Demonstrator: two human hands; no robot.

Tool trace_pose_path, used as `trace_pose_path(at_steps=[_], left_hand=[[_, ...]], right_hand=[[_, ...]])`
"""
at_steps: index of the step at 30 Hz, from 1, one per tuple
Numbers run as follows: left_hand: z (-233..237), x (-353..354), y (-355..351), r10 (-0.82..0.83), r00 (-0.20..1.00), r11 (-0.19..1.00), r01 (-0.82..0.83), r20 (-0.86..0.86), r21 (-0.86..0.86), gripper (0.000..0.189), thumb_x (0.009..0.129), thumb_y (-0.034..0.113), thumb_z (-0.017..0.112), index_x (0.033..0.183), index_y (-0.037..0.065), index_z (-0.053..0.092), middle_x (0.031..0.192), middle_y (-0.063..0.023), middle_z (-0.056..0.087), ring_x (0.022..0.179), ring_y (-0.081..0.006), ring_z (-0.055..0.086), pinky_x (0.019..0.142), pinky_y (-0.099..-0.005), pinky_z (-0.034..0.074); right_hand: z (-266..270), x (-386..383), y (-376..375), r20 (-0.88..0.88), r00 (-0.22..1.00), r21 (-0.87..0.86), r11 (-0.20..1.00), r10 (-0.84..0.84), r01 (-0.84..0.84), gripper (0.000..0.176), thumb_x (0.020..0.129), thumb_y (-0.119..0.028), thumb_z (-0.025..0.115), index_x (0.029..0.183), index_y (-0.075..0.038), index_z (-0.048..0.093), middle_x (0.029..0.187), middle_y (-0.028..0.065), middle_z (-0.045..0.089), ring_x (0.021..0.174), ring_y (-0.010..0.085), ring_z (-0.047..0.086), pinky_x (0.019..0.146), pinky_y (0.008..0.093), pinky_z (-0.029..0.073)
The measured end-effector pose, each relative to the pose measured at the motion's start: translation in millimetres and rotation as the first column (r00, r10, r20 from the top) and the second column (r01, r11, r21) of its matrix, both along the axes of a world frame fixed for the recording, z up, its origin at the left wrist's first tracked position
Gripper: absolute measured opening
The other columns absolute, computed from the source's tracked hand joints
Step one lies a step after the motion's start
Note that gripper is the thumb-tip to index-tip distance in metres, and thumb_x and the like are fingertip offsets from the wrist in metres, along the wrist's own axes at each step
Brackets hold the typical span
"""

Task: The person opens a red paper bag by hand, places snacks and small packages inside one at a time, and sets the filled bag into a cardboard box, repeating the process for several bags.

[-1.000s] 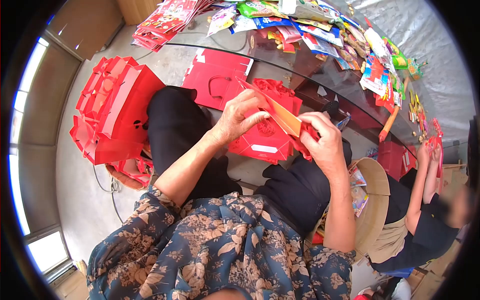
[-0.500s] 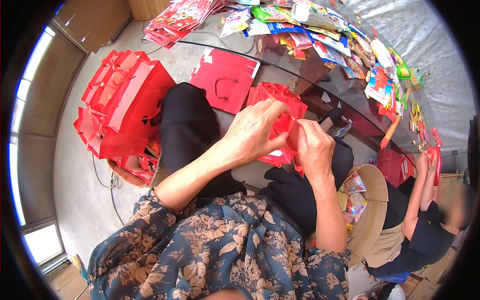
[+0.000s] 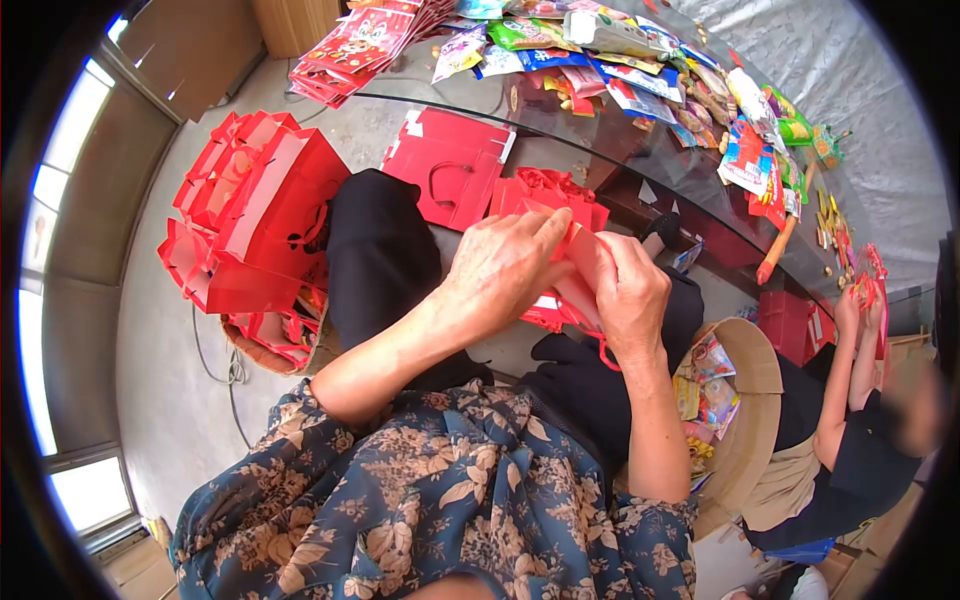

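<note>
Over my lap, a red paper gift bag (image 3: 583, 254) is stretched between my two hands. My left hand (image 3: 503, 268) pinches its upper edge, thumb and fingers together. The opposite side is gripped by my right hand (image 3: 632, 298), with a red cord handle hanging just below the fingers. Part of the bag is hidden behind my hands. Right behind it stand more red bags (image 3: 545, 190) with bunched red handles, overlapped by my left fingers in this view.
Red bags (image 3: 265, 205) stand stacked at my left above a carton. A flat red box (image 3: 447, 168) lies ahead. Packaged snacks (image 3: 640, 75) and flat printed bags (image 3: 355, 50) cover the glass table (image 3: 560, 120). At right are an open carton (image 3: 755, 365) of small packets and a seated person (image 3: 850, 465) holding something red.
My hands have drawn the held bag's edge wider, so more of its pale red side shows. The person at right has raised the red item slightly.
</note>
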State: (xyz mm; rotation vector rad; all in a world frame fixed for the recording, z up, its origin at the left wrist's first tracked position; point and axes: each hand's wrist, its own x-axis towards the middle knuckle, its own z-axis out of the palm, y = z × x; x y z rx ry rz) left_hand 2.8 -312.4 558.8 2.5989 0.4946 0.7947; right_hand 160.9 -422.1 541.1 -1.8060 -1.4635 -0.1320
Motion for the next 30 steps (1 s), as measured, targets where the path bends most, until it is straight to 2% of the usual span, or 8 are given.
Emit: trace_pose_path(at_steps=[6,9,11,13,17,23,27,30], left_hand=[[-11,5,7,0.078,0.994,0.992,-0.070,-0.080,0.105,0.035,0.080,0.004,0.067,0.115,0.001,0.063,0.080,-0.0105,0.063,0.076,-0.0302,0.066,0.059,-0.0394,0.053],[-13,9,6,0.127,0.989,0.981,-0.112,-0.082,0.159,0.038,0.076,0.003,0.067,0.114,0.002,0.063,0.081,-0.0102,0.064,0.077,-0.0293,0.066,0.060,-0.0393,0.053],[-13,13,4,0.125,0.990,0.978,-0.112,-0.060,0.178,0.040,0.074,0.004,0.067,0.114,0.002,0.062,0.081,-0.0096,0.063,0.079,-0.0285,0.066,0.060,-0.0391,0.053],[-10,17,0,0.125,0.990,0.978,-0.111,-0.072,0.174,0.041,0.074,0.006,0.067,0.114,0.002,0.062,0.081,-0.0092,0.063,0.080,-0.0280,0.066,0.061,-0.0388,0.053],[-4,20,-11,0.086,0.992,0.972,-0.064,-0.087,0.225,0.042,0.073,0.008,0.067,0.114,0.002,0.061,0.080,-0.0083,0.061,0.079,-0.0267,0.064,0.061,-0.0376,0.053],[15,20,-62,-0.212,0.975,0.885,0.221,-0.066,0.409,0.057,0.072,0.011,0.062,0.124,-0.011,0.056,0.086,-0.0089,0.056,0.075,-0.0228,0.057,0.061,-0.0329,0.051],[16,15,-50,-0.367,0.884,0.928,0.370,0.290,0.046,0.053,0.076,0.021,0.074,0.123,-0.001,0.063,0.114,-0.0127,0.064,0.099,-0.0282,0.064,0.077,-0.0384,0.055],[11,12,-7,-0.111,0.882,0.991,0.131,0.459,-0.011,0.063,0.083,0.030,0.078,0.135,0.002,0.058,0.136,-0.0197,0.056,0.124,-0.0378,0.056,0.102,-0.0442,0.047]], right_hand=[[18,-3,-4,0.297,0.950,0.148,0.987,-0.099,0.056,0.021,0.087,0.001,0.066,0.107,-0.003,0.066,0.095,0.0136,0.068,0.078,0.0324,0.068,0.073,0.0408,0.055],[32,-15,-16,0.059,0.998,0.207,0.977,0.033,-0.045,0.023,0.087,0.004,0.063,0.109,-0.001,0.067,0.098,0.0142,0.068,0.079,0.0317,0.068,0.076,0.0404,0.056],[43,-32,-23,-0.416,0.903,0.019,0.993,0.111,-0.113,0.018,0.089,0.006,0.058,0.105,0.004,0.066,0.099,0.0177,0.067,0.083,0.0315,0.069,0.076,0.0389,0.055],[33,-35,-20,-0.479,0.870,-0.143,0.967,0.118,-0.210,0.020,0.095,0.002,0.051,0.109,0.006,0.065,0.099,0.0169,0.069,0.087,0.0230,0.069,0.080,0.0333,0.053],[-25,-16,-7,-0.478,0.872,-0.276,0.925,0.104,-0.262,0.028,0.095,-0.006,0.054,0.121,0.004,0.058,0.114,0.0209,0.067,0.113,0.0313,0.065,0.092,0.0390,0.051],[-57,12,7,-0.847,0.527,-0.185,0.894,0.066,-0.409,0.033,0.094,-0.010,0.059,0.123,0.004,0.057,0.122,0.0211,0.065,0.119,0.0327,0.061,0.097,0.0392,0.048],[-60,15,10,-0.859,0.509,-0.156,0.915,0.061,-0.373,0.034,0.093,-0.010,0.059,0.124,0.004,0.057,0.122,0.0209,0.064,0.119,0.0327,0.061,0.098,0.0393,0.048],[-61,14,10,-0.854,0.517,-0.144,0.930,0.055,-0.337,0.035,0.093,-0.009,0.060,0.125,0.004,0.057,0.123,0.0207,0.064,0.119,0.0326,0.061,0.098,0.0393,0.048]])
